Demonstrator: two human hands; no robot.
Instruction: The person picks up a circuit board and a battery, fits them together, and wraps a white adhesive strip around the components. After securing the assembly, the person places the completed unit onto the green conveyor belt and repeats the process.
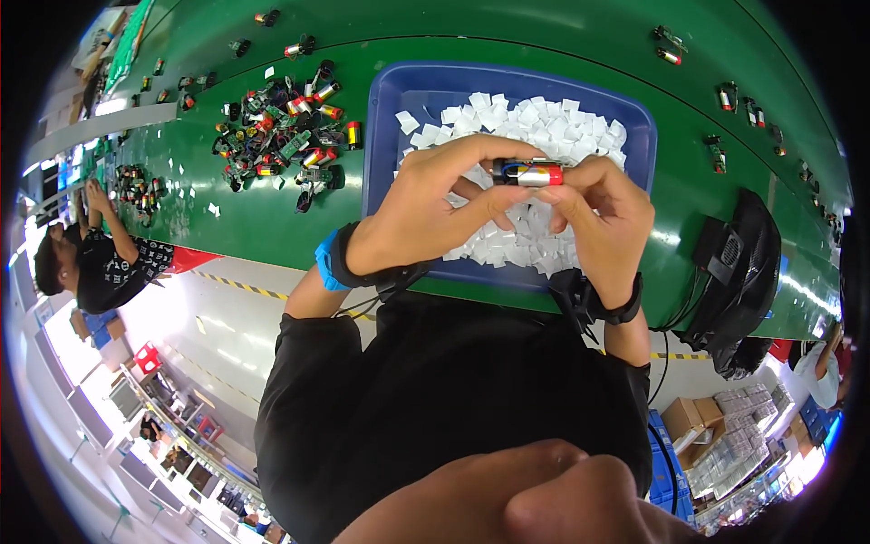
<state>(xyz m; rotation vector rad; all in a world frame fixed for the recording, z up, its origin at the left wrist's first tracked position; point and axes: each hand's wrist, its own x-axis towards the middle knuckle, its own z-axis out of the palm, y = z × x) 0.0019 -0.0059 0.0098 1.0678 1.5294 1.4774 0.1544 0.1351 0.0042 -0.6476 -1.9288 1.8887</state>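
Between my two hands is a small cylindrical battery assembly (528, 172), with a silver body, a red right end, a black left end and thin wires. My left hand (444, 199) pinches its black end between thumb and fingers. The red end is gripped by the thumb and fingers of my right hand (605, 208). Both hands are above a blue tray (376, 127) that holds many small white square pieces (544, 122). Some of those pieces are hidden beneath my hands. Dark bands circle both wrists, with a blue one also on the left.
A heap of similar battery assemblies with circuit boards (281, 131) lies left of the tray on the green table (344, 50). More are scattered at the far right (719, 154). A black bag (752, 263) and cables sit to the right. Another person (109, 263) works at the left.
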